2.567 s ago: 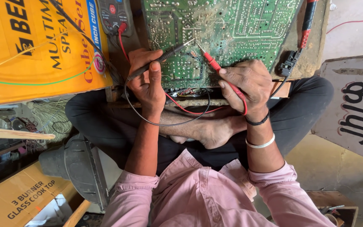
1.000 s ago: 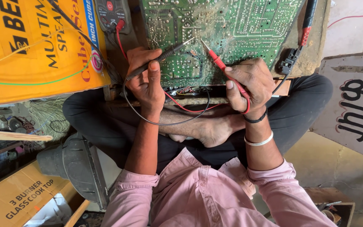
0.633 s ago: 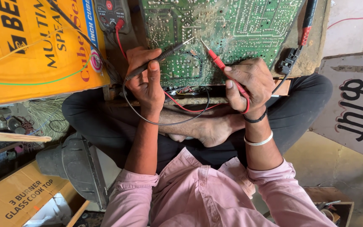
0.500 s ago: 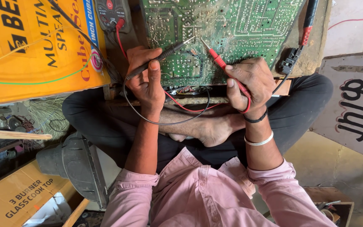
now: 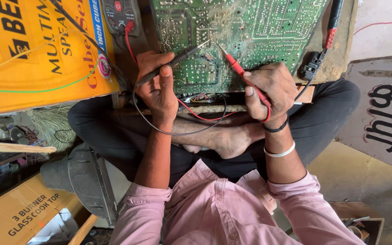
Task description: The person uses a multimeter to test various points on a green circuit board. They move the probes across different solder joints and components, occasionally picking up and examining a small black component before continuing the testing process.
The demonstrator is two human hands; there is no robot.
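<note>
Pink shirt sleeves [image 5: 232, 213] fill the near edge of the head view; the person sits cross-legged, bare feet [image 5: 223, 136] tucked under the work. Left hand [image 5: 159, 88] is closed in a pen grip on the black probe [image 5: 178, 59], thumb pressed along its shaft. Right hand [image 5: 271, 88] is closed likewise on the red probe [image 5: 239, 72], with a dark band and a pale bangle at the wrist. Both probes slant up and inward from their hands: the long axis of the black one runs up to the right, that of the red one up to the left, so the two tips lie close together but apart, each on the solder side of the green circuit board [image 5: 259, 27]. The board lies just beyond both hands, leaning over the person's shins. Tip spacing is small, and neither hand looks clearly nearer to the contact zone. Black and red leads [image 5: 191, 122] loop down over the feet and run back up toward the multimeter [image 5: 120, 13], which sits beyond the left hand, beside the board's left edge. Open board area remains to the right and above the tips; to the left the yellow carton [image 5: 37, 50] crowds the room. A black connector [image 5: 314, 68] hangs at the board's right edge. The display of the meter is cut off by the frame.
</note>
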